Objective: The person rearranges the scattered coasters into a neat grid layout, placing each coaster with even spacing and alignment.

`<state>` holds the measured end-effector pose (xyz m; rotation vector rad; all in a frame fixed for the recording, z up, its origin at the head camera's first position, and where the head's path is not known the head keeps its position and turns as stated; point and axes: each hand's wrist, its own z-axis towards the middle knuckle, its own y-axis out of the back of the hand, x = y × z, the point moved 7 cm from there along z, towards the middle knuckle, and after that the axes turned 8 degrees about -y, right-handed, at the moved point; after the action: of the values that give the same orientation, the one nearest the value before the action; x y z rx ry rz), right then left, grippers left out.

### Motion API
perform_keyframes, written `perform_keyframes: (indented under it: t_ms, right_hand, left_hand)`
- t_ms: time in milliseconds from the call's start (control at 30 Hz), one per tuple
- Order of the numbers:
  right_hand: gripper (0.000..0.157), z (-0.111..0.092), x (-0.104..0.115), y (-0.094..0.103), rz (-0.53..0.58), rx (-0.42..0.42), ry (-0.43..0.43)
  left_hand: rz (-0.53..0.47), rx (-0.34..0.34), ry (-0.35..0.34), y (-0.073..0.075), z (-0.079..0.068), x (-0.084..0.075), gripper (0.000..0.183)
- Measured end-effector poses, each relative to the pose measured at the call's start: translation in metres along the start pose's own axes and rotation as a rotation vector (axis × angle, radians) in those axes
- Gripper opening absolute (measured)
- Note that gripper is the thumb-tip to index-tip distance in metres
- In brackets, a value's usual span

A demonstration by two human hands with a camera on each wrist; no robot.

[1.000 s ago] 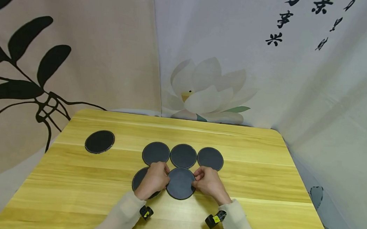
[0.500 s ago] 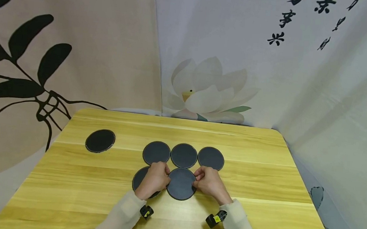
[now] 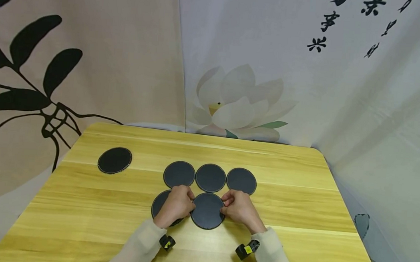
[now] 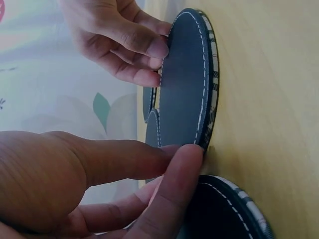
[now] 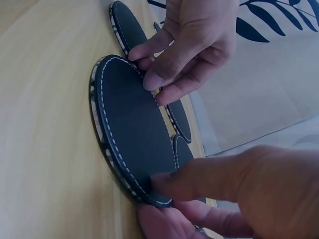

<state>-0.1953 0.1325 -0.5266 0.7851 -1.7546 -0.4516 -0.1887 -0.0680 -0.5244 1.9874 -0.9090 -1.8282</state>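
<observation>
A round black coaster with white stitching lies at the near middle of the coaster group, between both hands. My left hand pinches its left edge between thumb and fingertips. On the opposite edge my right hand grips it; in the right wrist view that thumb lies on top of the coaster and the fingers sit at the rim. A patterned side band shows along the coaster in the left wrist view. Another coaster is partly hidden under my left hand and wrist.
Behind the hands a row of three coasters lies edge to edge: a left one, a middle one and a right one. A separate coaster lies at the far left of the wooden table. Printed curtains hang behind.
Both hands and the coaster between them stay in nearly the same place. The head view has shifted only slightly.
</observation>
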Motion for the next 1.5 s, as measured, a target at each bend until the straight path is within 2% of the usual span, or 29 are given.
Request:
perform_keyframes:
  t_ms: [100,267,500,633,733,967,1233,1500]
  right_hand:
    - [0.026,0.000,0.000,0.000,-0.006,0.003,0.005]
    - [0.027,0.001,-0.002,0.000,0.020,0.030,-0.002]
    - [0.038,0.003,-0.003,0.001,0.068,0.060,0.040]
    - [0.044,0.004,-0.002,0.003,0.083,0.074,0.076]
    - [0.047,0.004,0.001,0.004,0.086,0.079,0.105]
    - [0.053,0.006,0.016,0.005,0.101,0.066,0.158]
    - [0.056,0.013,0.047,-0.005,0.112,0.082,0.236]
    - [0.060,0.023,0.082,-0.018,0.121,0.117,0.307]
  left_hand:
    - [-0.031,0.000,0.010,0.000,0.000,0.002,0.016]
    - [-0.077,0.003,-0.019,0.000,0.000,0.004,0.017]
    - [-0.215,0.044,-0.069,0.001,-0.003,0.007,0.033]
    - [-0.280,0.059,-0.100,0.006,-0.001,0.010,0.038]
    - [-0.298,0.042,-0.121,0.014,0.001,0.015,0.039]
    - [-0.313,-0.025,-0.139,0.042,0.006,0.031,0.042]
    - [-0.359,-0.068,-0.135,0.087,0.005,0.052,0.061]
    - [-0.261,-0.132,-0.141,0.136,-0.004,0.077,0.065]
